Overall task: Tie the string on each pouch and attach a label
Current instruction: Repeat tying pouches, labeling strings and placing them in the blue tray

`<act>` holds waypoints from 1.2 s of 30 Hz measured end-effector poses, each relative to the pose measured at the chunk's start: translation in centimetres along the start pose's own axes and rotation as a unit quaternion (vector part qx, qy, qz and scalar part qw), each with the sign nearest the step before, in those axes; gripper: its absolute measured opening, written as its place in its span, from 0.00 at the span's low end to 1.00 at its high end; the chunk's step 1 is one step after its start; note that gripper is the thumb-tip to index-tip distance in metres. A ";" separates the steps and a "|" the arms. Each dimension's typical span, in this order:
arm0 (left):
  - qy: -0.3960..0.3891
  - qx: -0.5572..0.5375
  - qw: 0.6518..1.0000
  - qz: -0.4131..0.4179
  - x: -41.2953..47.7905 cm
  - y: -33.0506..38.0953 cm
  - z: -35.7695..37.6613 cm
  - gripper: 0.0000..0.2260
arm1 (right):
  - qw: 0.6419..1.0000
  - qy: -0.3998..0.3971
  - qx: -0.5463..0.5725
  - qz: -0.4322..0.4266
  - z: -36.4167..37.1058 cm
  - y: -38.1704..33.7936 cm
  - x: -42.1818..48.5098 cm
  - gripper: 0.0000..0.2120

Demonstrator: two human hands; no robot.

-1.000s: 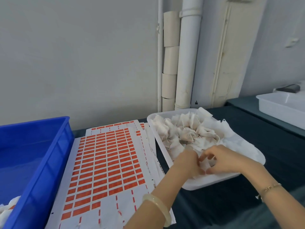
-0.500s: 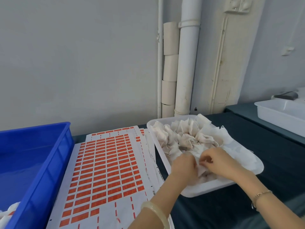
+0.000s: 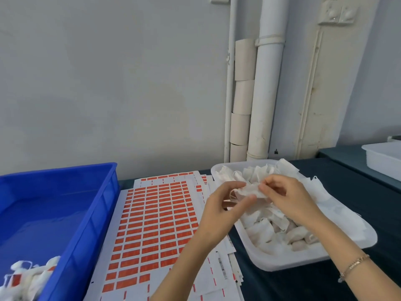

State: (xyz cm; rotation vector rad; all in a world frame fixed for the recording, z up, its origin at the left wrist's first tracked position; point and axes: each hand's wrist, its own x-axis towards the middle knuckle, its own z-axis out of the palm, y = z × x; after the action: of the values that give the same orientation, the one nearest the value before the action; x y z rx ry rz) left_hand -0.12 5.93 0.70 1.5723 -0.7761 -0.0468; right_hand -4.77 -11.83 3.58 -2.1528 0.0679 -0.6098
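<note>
I hold one small white pouch (image 3: 249,190) up in the air with both hands, right over the far end of the white tray (image 3: 271,263). My left hand (image 3: 221,205) is at the pouch's 9 o'clock side, and its thumb and fingers pinch that end. A thin loop of string (image 3: 232,195) shows just by my left fingers. My right hand (image 3: 288,198) is at the 3 o'clock side and pinches the other end.

The tray sits at my 1 o'clock on the dark table (image 3: 325,285). A pile of pouches (image 3: 267,229) lies in it.

The label sheets (image 3: 156,218) lie flat at my 11 o'clock, with rows of orange stickers. They touch the tray's left rim.

The blue bin (image 3: 65,192) is at my 9 o'clock, just beside the sheets. A few tied pouches (image 3: 28,276) with orange labels lie in its near corner.
</note>
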 end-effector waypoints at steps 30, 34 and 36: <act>0.359 0.315 0.877 0.045 -8.7 -1.5 -6.8 0.18 | 0.984 0.014 0.153 -0.085 15.9 -8.8 -6.3 0.03; 0.334 0.260 0.904 0.058 -9.4 -1.8 -6.8 0.16 | 0.980 -0.029 0.181 -0.081 15.5 -7.9 -5.7 0.05; 0.318 0.248 0.912 0.068 -10.1 -1.5 -6.6 0.14 | 0.976 -0.055 0.204 -0.054 15.0 -7.3 -5.2 0.06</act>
State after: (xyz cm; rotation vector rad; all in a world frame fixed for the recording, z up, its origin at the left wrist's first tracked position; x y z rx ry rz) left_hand -4.13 16.59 -3.52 1.8476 -0.3808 0.7863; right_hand -3.82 5.22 -0.38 -1.7925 -0.2200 -0.5139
